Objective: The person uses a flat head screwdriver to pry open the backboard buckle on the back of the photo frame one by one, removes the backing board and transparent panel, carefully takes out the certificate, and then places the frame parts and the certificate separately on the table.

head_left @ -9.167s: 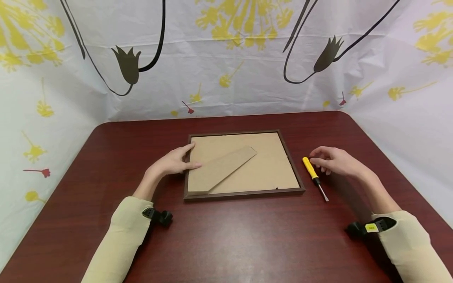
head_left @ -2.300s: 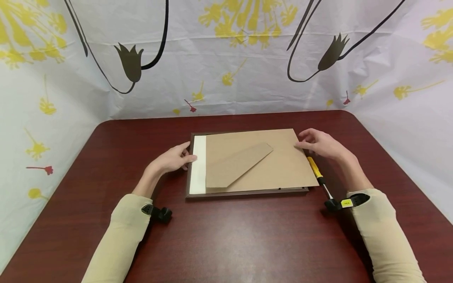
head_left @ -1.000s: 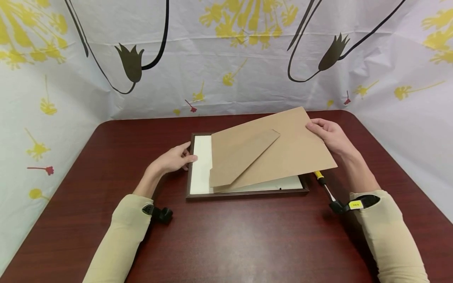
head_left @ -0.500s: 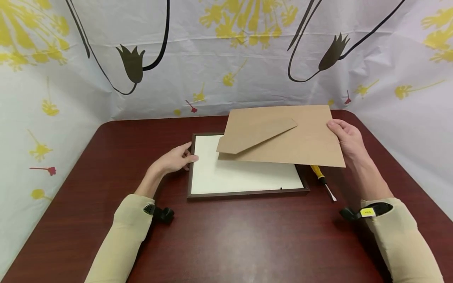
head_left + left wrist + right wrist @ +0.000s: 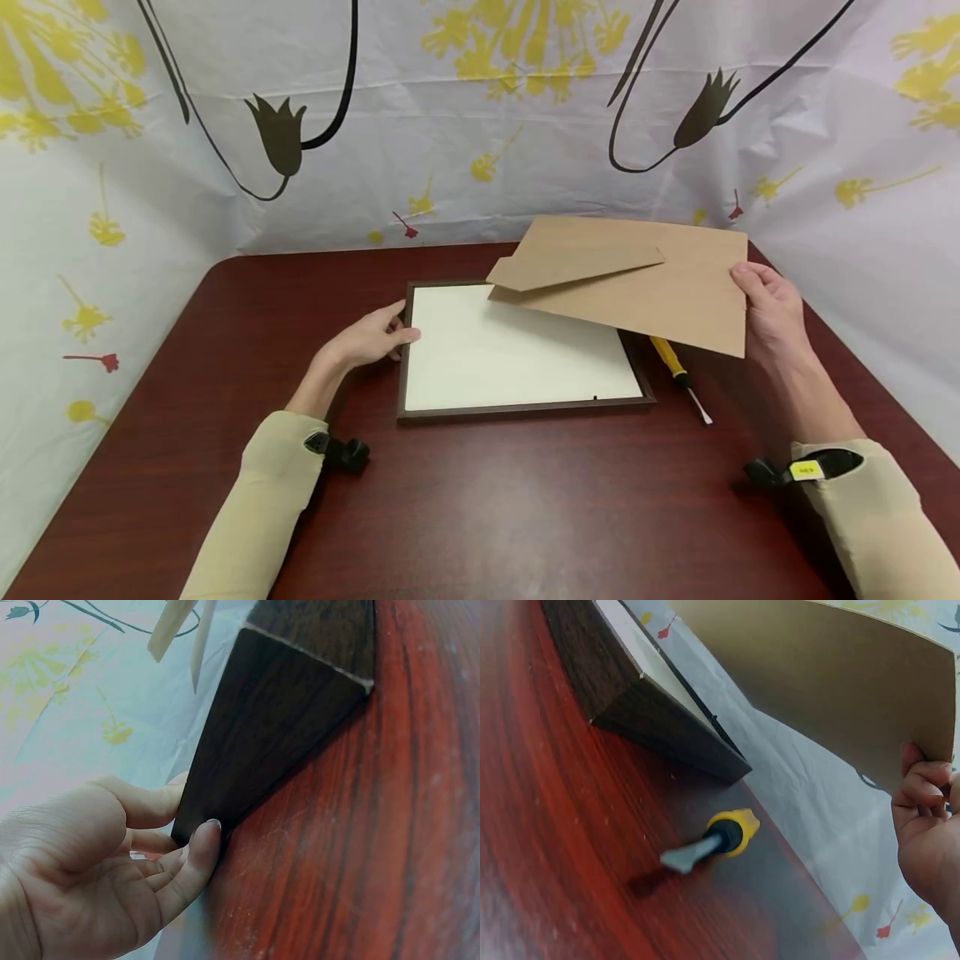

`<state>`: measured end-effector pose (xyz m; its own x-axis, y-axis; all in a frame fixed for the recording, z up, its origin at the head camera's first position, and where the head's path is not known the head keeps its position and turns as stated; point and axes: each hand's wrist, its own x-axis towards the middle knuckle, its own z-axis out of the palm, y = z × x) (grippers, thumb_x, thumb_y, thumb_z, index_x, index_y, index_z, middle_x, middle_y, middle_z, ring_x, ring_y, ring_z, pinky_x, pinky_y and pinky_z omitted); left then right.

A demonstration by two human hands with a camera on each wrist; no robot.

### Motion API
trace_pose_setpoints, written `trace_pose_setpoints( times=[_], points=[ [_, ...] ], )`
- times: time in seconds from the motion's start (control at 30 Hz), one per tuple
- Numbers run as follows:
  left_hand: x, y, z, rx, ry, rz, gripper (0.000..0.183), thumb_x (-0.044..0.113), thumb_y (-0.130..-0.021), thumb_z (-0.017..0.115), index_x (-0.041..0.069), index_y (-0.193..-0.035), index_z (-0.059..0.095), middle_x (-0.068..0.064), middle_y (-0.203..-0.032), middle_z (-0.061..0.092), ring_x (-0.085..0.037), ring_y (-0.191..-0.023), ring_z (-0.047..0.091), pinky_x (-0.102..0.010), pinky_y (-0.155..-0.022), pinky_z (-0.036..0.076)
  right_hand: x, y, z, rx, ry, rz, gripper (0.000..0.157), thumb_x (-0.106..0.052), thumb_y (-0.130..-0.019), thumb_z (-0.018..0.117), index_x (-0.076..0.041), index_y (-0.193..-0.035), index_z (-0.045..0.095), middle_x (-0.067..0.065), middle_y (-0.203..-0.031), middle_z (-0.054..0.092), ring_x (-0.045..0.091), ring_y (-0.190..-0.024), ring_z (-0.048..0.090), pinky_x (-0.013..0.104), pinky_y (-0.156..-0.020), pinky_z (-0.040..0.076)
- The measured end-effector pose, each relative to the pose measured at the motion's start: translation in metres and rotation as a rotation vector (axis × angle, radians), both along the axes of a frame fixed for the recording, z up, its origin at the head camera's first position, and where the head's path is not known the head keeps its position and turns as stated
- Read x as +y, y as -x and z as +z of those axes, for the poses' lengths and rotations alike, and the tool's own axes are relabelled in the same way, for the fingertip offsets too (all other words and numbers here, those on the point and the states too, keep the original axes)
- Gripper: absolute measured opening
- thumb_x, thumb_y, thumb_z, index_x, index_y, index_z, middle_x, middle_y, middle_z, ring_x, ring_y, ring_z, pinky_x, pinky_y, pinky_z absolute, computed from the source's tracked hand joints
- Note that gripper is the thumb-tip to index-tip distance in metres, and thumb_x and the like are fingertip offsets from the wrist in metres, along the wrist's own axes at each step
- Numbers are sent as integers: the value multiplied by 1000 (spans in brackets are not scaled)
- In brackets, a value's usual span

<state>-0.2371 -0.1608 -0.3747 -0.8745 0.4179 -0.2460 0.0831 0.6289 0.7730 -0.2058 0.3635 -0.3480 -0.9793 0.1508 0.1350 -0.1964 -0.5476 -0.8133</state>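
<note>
A dark wooden picture frame (image 5: 525,410) lies face down, with a white sheet (image 5: 517,362) showing inside it. My left hand (image 5: 367,337) holds the frame's left side, thumb over the rim and fingers against the outer edge (image 5: 247,735). Raised above the frame's far right part is a tan backing board (image 5: 697,287), tilted, its flap-like stand leg (image 5: 570,267) hanging slightly away from it. My right hand (image 5: 776,312) pinches the board by its right edge, thumb on top. The right wrist view shows the board's underside (image 5: 840,682) above the frame's corner.
A screwdriver (image 5: 667,354) with a yellow handle lies on the reddish-brown table (image 5: 487,508), just right of the frame and partly under the board. Patterned white sheeting (image 5: 540,183) encloses the table's back and sides.
My right hand slid the backing board rightward, lifted it off the frame and carried it up and right, uncovering the white sheet. My left hand stays at the frame's left side.
</note>
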Motion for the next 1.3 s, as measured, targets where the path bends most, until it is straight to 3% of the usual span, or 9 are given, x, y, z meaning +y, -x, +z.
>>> trace_pose_setpoints(
  times=[0.23, 0.47, 0.93, 1.3],
  points=[
    [1, -1, 0, 4, 7, 9, 76, 25, -107, 53, -2, -160, 6, -18, -108, 53, -26, -88, 64, -38, -81, 56, 9, -8, -3, 18, 93, -52, 13, 6, -102, 52, 3, -93, 62, 13, -76, 70, 19, -64, 70, 29, -55, 57],
    [0, 0, 0, 5, 14, 1, 76, 26, -107, 53, -1, -160, 6, -18, -108, 53, -26, -89, 65, -38, -81, 55, 16, -15, -8, 43, 152, -110, 8, 9, -101, 51, 5, -95, 55, 12, -68, 65, 15, -49, 59, 23, -39, 44],
    [-2, 2, -3, -5, -5, -5, 77, 26, -107, 52, -1, -161, 4, -19, -111, 52, -26, -89, 64, -39, -83, 56, 43, -31, -15, 17, 239, -259, 8, 12, -99, 52, 6, -93, 53, 12, -65, 61, 15, -44, 53, 23, -36, 39],
    [0, 0, -2, 2, -4, -6, 76, 25, -108, 52, -2, -160, 4, -20, -111, 52, -26, -88, 64, -39, -83, 55, 67, -43, -20, 22, 309, -276, 12, 13, -100, 46, 10, -89, 49, 16, -62, 58, 17, -42, 45, 25, -37, 27]
  ],
)
